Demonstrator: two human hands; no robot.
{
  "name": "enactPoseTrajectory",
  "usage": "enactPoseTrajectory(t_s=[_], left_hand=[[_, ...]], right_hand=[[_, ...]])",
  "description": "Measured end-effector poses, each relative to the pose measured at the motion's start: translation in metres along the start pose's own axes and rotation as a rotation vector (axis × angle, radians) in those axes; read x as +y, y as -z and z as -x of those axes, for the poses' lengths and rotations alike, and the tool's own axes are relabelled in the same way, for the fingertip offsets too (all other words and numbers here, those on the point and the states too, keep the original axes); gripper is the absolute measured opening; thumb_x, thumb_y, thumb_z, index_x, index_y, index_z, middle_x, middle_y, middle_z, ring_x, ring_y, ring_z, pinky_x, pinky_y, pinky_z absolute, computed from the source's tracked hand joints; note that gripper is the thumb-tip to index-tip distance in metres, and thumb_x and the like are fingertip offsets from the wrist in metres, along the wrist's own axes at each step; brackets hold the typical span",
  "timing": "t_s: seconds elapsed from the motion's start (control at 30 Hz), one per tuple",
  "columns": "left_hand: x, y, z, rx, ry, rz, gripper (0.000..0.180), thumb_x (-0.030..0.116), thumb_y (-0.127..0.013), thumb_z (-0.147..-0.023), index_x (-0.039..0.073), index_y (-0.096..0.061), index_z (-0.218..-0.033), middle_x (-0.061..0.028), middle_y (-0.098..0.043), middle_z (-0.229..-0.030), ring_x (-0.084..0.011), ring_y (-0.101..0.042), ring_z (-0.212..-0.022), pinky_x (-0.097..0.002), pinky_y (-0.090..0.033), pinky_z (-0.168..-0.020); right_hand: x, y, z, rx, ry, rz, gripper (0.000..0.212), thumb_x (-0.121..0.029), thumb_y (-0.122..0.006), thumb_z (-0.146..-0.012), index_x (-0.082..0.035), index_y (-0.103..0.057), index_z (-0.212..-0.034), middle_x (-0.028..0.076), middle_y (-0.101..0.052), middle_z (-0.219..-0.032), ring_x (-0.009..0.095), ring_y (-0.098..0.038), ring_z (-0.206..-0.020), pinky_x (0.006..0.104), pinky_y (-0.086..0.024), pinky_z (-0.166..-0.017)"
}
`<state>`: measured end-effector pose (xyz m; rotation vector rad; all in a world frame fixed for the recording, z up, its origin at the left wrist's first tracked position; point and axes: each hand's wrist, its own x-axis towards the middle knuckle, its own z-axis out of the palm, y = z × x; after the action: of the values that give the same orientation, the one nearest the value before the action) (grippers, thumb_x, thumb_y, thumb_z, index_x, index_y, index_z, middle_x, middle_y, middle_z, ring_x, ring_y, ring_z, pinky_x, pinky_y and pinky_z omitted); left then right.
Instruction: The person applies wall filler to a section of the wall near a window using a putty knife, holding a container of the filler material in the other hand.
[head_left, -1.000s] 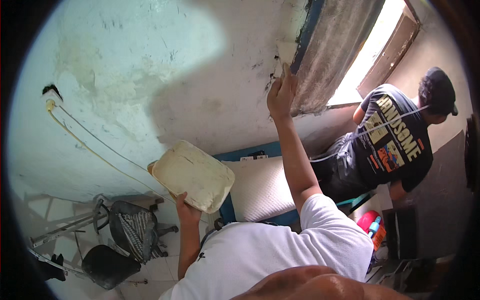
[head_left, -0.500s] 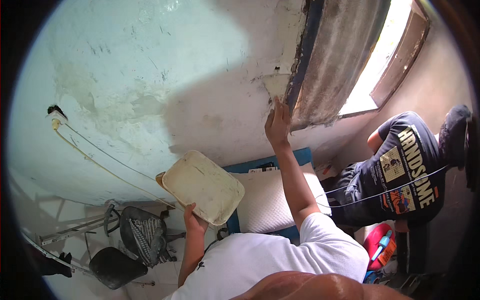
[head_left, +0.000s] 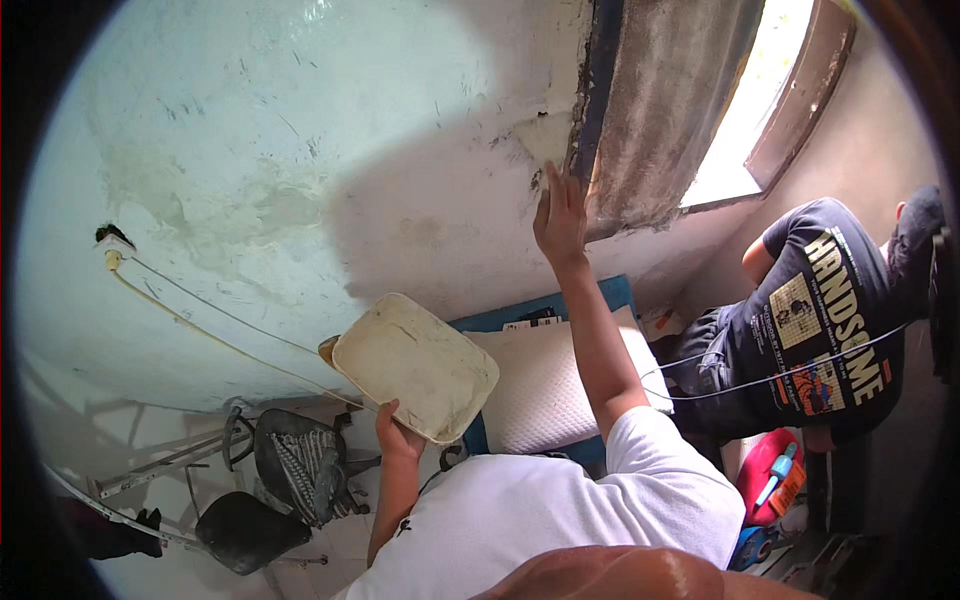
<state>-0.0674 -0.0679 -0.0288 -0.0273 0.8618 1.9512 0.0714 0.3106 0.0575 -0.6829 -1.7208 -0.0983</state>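
Gripped the cream tray [head_left: 415,365] at near left with closed fingers of the left hand [head_left: 401,437]. Drew the right hand [head_left: 563,225] nearer along the far wall [head_left: 420,190], away from a dark spot [head_left: 542,114], seemingly shifting work; couldn't tell its fingers empty or loaded.

Left fingers [head_left: 387,413] on cream tray [head_left: 415,368], right fingers [head_left: 571,196] at wall [head_left: 235,135].

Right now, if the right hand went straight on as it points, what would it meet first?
The right hand would likely meet the wall beside the dark blue strip; whether it touches is unclear.
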Motion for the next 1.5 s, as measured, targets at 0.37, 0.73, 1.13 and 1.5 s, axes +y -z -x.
enactPoseTrajectory(t_s=[0.37,0.73,1.13,1.5], left_hand=[[0.007,0.002,-0.009,0.026,-0.060,0.038,0.075,0.019,-0.061,-0.075,0.001,-0.035,-0.143,-0.0190,-0.048,-0.139,-0.0395,-0.048,-0.127,-0.0534,-0.038,-0.109],[0.079,-0.044,-0.018,-0.033,-0.250,-0.013,0.073,0.024,-0.057,-0.079,0.000,-0.034,-0.144,-0.0202,-0.043,-0.142,-0.0385,-0.043,-0.132,-0.0548,-0.036,-0.110],[0.111,0.027,0.016,0.092,-0.325,0.073,0.082,0.021,-0.061,-0.076,0.001,-0.028,-0.148,-0.0217,-0.038,-0.145,-0.0436,-0.038,-0.134,-0.0615,-0.033,-0.109],[0.105,0.004,-0.012,-0.046,-0.290,-0.006,0.066,0.004,-0.058,-0.072,-0.003,-0.040,-0.135,-0.0186,-0.055,-0.124,-0.0330,-0.059,-0.115,-0.0474,-0.051,-0.099]], right_hand=[[-0.063,0.118,0.105,-0.479,-1.060,-1.173,0.033,-0.008,-0.051,-0.098,-0.005,-0.054,-0.130,0.010,-0.066,-0.086,0.007,-0.046,-0.051,0.0214,-0.033,-0.044],[-0.147,0.145,0.104,-1.067,-1.512,-1.555,0.029,-0.016,-0.049,-0.101,-0.002,-0.048,-0.126,0.014,-0.067,-0.086,0.007,-0.038,-0.039,0.0204,-0.026,-0.035],[-0.159,0.163,0.113,-0.979,-1.268,-0.904,0.031,-0.004,-0.054,-0.089,-0.002,-0.055,-0.120,0.004,-0.058,-0.087,0.005,-0.047,-0.051,0.0212,-0.036,-0.043],[-0.215,0.111,0.060,-1.059,-0.295,-0.328,0.032,-0.004,-0.063,-0.087,-0.005,-0.066,-0.119,0.017,-0.070,-0.090,0.027,-0.067,-0.065,0.0357,-0.052,-0.064]])
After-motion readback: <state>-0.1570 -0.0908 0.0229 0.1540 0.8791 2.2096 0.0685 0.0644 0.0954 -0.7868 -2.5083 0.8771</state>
